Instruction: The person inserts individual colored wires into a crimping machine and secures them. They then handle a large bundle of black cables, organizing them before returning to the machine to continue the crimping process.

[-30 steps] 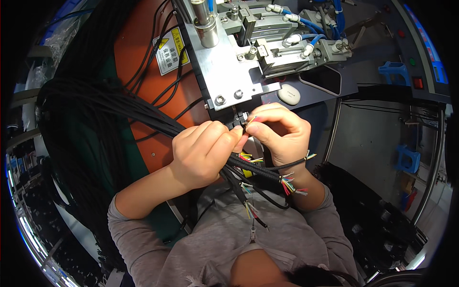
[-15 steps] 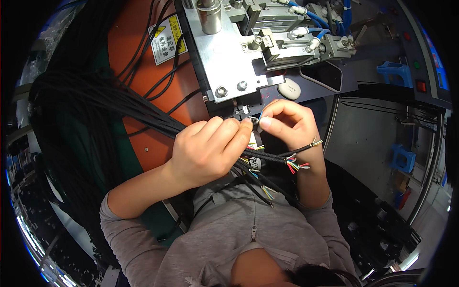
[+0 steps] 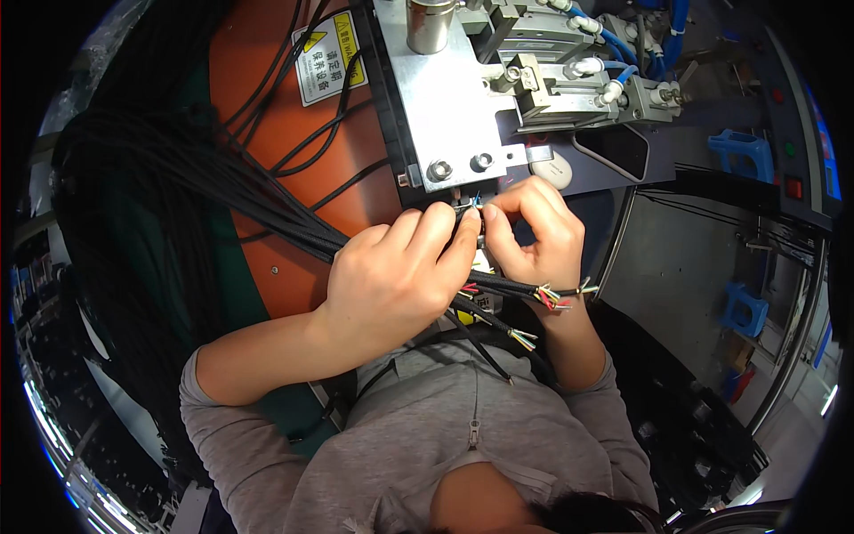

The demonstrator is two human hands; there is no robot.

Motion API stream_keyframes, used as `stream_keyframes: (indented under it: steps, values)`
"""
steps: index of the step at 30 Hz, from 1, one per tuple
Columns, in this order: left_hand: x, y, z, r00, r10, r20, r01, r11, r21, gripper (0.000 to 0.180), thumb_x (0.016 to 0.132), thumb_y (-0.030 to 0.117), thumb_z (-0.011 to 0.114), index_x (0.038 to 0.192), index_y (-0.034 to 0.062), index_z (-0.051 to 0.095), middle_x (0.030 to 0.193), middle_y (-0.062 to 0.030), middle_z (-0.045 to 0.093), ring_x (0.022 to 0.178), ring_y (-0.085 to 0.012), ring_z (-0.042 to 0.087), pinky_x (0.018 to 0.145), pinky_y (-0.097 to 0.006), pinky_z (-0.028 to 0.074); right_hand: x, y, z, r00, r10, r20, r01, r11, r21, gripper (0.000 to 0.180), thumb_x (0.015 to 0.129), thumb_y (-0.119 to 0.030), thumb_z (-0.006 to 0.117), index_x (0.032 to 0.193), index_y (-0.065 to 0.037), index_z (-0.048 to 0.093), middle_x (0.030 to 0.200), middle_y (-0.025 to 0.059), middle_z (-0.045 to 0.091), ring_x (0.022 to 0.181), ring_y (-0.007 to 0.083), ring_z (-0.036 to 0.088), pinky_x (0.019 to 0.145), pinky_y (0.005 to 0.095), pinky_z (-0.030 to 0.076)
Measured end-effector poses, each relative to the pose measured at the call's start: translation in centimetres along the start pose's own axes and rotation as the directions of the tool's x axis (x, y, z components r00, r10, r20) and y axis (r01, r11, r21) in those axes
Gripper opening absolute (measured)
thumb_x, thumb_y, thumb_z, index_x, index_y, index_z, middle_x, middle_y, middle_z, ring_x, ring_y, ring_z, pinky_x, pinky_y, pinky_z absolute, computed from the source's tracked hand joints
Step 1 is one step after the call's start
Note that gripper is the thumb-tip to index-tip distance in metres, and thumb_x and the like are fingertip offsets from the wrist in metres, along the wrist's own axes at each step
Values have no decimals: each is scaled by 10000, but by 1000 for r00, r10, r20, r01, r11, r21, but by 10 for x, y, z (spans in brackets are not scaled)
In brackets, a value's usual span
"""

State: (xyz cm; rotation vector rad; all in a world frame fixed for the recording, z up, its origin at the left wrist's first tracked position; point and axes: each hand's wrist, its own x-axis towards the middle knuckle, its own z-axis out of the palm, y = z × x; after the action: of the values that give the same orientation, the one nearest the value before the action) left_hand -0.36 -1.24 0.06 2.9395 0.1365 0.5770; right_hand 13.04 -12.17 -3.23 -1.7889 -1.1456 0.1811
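- Here, our L hand (image 3: pixel 391 269) is clenched round the black cables (image 3: pixel 298 218), coloured ends (image 3: pixel 550 296) out at R.
- Our R hand (image 3: pixel 546 233) is at the thin wires (image 3: pixel 477 200) nr. the metal plate (image 3: pixel 445 116); whether pinching, we can't tell.
- For best ctrl, we'd steady w/ L and part wires singly w/ R.

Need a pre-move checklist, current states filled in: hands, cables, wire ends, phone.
1. Left hand closed around black cable bundle: ok.
2. Right hand fingertips beside blue wire: ok.
3. Right-hand pinch on that wire: cannot tell, too small.
4. Coloured wire ends clear of right wrist in view: not ok, they overlap it.
5. Phone apart from both hands: ok.
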Motion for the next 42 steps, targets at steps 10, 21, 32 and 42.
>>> stream_keyframes:
  steps: [10,21,32,42]
  values:
    - [2,-3,1,1000,13,-24,-13,1000,16,325,718,16,655,1030,93,697,662,2,394,502,-90,449,422,-245,360,0,8,10,996,29,-84,-19,994,112,69,708,16,648,717,-5,583,682,94,569,631,236,561,607,311,454]
    - [1,-16,2,995,71,-65,-75,996,-51,286,672,110,644,949,49,687,795,-20,602,599,-121,568,492,-250,425,-3,11,10,938,339,74,-345,886,309,79,767,-50,665,772,8,612,712,68,599,621,136,566,595,261,447]
    - [-1,-8,-10,999,22,29,-24,998,57,221,704,96,637,915,34,665,746,2,520,609,-93,544,517,-235,390,-3,12,6,980,197,-3,-193,960,204,122,692,37,680,789,-3,620,736,79,616,698,208,621,633,292,489]
    - [0,-12,-12,1000,-1,21,2,999,-37,251,725,84,610,962,0,628,696,-14,450,574,-112,519,518,-260,395,11,2,-7,901,-406,153,325,865,382,255,670,-75,715,912,-7,673,888,104,645,814,260,631,723,338,501]
